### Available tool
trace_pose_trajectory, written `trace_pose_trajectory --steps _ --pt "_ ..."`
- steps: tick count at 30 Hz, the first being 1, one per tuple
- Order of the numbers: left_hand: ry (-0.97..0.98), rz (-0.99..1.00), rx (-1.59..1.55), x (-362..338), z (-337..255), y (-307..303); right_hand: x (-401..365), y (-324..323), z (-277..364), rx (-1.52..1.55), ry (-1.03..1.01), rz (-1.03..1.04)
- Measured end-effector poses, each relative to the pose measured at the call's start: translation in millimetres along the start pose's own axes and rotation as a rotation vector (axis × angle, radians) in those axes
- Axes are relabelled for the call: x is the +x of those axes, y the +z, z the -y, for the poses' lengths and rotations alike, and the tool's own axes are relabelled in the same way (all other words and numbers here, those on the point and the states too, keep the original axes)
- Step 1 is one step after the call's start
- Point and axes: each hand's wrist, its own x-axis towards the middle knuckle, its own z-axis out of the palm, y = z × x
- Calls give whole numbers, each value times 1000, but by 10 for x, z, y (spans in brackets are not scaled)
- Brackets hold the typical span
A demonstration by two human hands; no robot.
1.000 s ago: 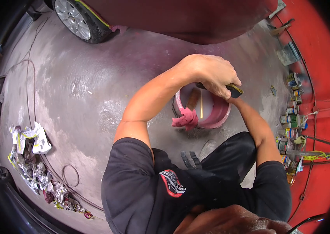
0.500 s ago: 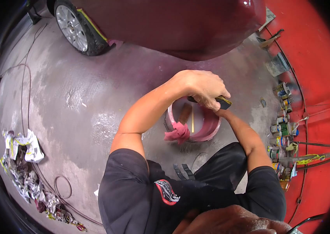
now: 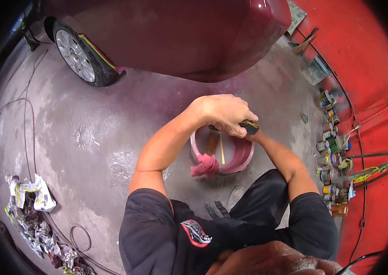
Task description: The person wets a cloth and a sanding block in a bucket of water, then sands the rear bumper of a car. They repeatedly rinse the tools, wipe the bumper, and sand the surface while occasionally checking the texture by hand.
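Observation:
My left hand (image 3: pixel 230 114) is closed, palm down, over the far rim of a pink-stained bucket (image 3: pixel 245 158). A dark flat block with a yellow edge (image 3: pixel 250 128) sticks out from under its fingers; it looks like a sanding block. My right forearm (image 3: pixel 276 151) reaches in to the same spot from the right, but the right hand's fingers are hidden behind the left hand and block. Cloudy liquid fills part of the bucket. A brown flat piece (image 3: pixel 212 143) and a thin yellowish stick (image 3: pixel 222 151) lean inside. A pink rag (image 3: pixel 205 166) drapes over the near left rim.
A dark red car body (image 3: pixel 180 41) with a silver wheel (image 3: pixel 75 55) stands ahead. Crumpled masking paper (image 3: pixel 38 220) and a hose (image 3: pixel 72 233) lie on the wet floor at left. Several cans (image 3: pixel 329 146) line the red wall (image 3: pixel 382 59) at right.
The view has shifted, so the car, bucket and hands sit slightly lower and further left. My left hand keeps its grip on the block above the bucket's far rim.

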Motion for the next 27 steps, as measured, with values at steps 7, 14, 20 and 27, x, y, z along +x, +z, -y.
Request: trace_pose_trajectory --steps 7,14,20,27 --pt "-29 32 21 -29 -64 -61 204 303 -341 -73 -15 89" --pt "-19 38 37 -23 -28 -53 -7 57 -121 130 -143 -83" --pt "-20 12 32 -29 -33 -42 238 462 -592 49 -20 -22" --pt "17 -31 9 30 51 40 -15 12 -40 37 -135 -74"
